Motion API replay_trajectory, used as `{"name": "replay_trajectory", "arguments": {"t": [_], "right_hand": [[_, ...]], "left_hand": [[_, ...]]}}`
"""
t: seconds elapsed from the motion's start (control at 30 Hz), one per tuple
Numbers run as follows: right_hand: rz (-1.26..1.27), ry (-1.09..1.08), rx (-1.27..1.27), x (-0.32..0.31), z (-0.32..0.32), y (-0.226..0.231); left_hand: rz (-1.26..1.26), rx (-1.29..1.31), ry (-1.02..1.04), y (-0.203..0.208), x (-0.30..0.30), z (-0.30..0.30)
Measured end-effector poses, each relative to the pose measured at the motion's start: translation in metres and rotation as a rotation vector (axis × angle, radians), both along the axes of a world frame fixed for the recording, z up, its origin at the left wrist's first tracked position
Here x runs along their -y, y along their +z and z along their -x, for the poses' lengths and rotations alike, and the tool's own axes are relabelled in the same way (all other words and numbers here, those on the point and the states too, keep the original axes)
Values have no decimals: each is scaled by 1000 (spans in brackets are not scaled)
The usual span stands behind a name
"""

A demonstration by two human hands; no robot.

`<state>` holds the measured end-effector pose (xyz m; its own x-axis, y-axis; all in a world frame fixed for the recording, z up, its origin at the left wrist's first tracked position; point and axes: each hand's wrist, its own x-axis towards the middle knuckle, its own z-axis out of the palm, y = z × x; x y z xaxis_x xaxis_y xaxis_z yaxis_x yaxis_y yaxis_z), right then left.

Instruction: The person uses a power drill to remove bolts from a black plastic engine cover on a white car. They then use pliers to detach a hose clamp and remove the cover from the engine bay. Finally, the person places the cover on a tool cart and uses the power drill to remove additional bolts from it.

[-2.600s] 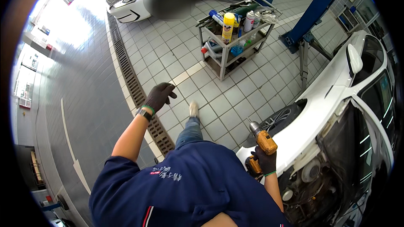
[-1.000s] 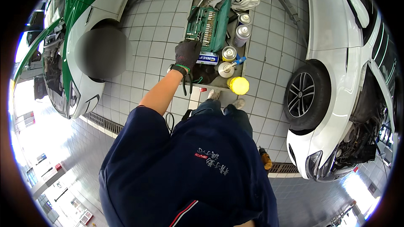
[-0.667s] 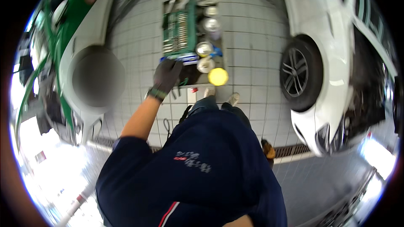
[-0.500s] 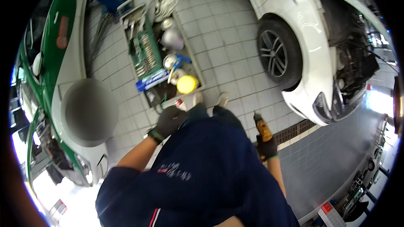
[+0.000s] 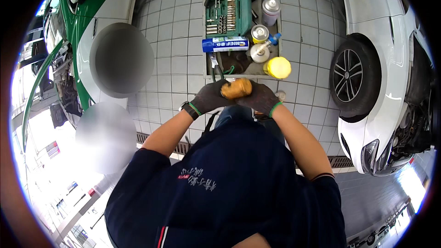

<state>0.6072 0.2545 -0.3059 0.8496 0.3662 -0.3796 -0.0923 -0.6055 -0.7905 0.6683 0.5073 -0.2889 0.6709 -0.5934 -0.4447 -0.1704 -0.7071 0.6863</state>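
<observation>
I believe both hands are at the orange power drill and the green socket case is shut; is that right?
Not quite: the head view shows the green socket case lying open, its sockets visible. The left hand and right hand are at the orange power drill.

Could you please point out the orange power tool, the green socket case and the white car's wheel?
Orange power tool (image 5: 236, 88): head view, its casing.
Green socket case (image 5: 243, 10): head view, open lid.
White car's wheel (image 5: 347, 74): head view, hub.
</observation>
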Motion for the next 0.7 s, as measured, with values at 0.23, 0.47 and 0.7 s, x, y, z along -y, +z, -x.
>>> {"name": "replay_trajectory", "arguments": {"t": [0.23,0.47,0.7], "right_hand": [[-160,-537,-618,-72,-75,-53],[-176,-996,-668,-65,-92,-208],[120,-827,-431,-89,-105,-170]], "left_hand": [[-159,-30,170,-44,-36,-88],[-115,261,138,-45,-24,-87],[-165,22,190,-61,-24,-41]]}}
